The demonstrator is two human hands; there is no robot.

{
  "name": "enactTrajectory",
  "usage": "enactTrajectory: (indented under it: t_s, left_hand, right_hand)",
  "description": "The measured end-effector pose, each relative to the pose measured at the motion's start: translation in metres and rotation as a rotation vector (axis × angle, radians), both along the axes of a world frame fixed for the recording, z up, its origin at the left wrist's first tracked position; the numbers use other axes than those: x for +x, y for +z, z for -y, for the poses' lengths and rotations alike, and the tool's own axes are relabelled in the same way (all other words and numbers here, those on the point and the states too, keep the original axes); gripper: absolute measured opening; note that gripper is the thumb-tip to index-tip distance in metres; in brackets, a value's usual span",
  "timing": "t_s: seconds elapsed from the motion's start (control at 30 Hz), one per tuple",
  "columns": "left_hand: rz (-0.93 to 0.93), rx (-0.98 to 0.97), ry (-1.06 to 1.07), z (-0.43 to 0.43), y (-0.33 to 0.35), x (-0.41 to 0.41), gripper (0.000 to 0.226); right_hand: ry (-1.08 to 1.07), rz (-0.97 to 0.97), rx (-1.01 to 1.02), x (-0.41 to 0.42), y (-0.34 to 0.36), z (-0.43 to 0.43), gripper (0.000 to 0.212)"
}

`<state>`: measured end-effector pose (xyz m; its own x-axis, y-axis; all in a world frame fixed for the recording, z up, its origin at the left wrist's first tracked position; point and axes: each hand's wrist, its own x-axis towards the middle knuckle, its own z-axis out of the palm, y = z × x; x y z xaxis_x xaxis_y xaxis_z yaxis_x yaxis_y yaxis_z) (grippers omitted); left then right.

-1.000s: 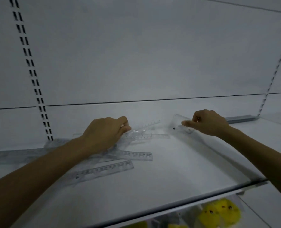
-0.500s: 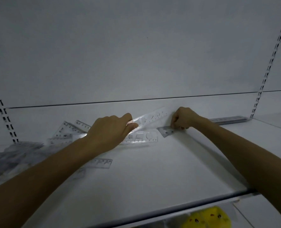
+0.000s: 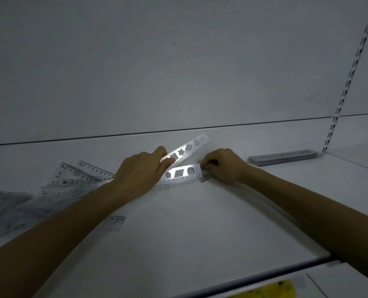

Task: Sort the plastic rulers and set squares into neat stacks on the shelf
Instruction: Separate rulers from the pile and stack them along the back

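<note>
shelf (image 3: 200, 222): white, dim; loose rulers (image 3: 71, 179) heaped at left.
left hand (image 3: 140, 175): grips a stencil ruler (image 3: 188, 147), its far end tilted up.
right hand (image 3: 224, 166): pinches the end of a second ruler (image 3: 183, 174) lying flat.

Of the person, only two forearms and two hands are seen. The left hand (image 3: 140, 175) and the right hand (image 3: 224, 166) are bare, and their knuckles are faintly marked in the dim light. The left forearm (image 3: 60, 229) and the right forearm (image 3: 307, 211) are uncovered from wrist to frame edge. Whatever is worn higher up is cut off. The fingernails cannot be made out.
</note>
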<state>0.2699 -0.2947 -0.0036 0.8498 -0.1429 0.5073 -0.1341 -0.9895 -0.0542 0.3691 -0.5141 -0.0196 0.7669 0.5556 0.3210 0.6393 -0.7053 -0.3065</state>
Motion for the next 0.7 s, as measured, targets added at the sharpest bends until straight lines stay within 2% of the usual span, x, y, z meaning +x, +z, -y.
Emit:
enactTrajectory:
  t_s: [0.43,0.57,0.7]
  left_hand:
    - [-0.025,0.044,-0.073,-0.071,0.009,-0.003,0.027]
    - [0.051,0.121,-0.095,-0.12,0.003,-0.021,0.047]
    - [0.085,0.112,-0.085,-0.144,0.0,-0.028,0.05]
  right_hand:
    - [-0.114,0.109,-0.199,-0.015,0.0,-0.011,0.022]
    - [-0.129,0.163,-0.194,-0.019,-0.006,-0.014,0.022]
    - [-0.145,0.172,-0.174,-0.022,-0.007,-0.016,0.019]
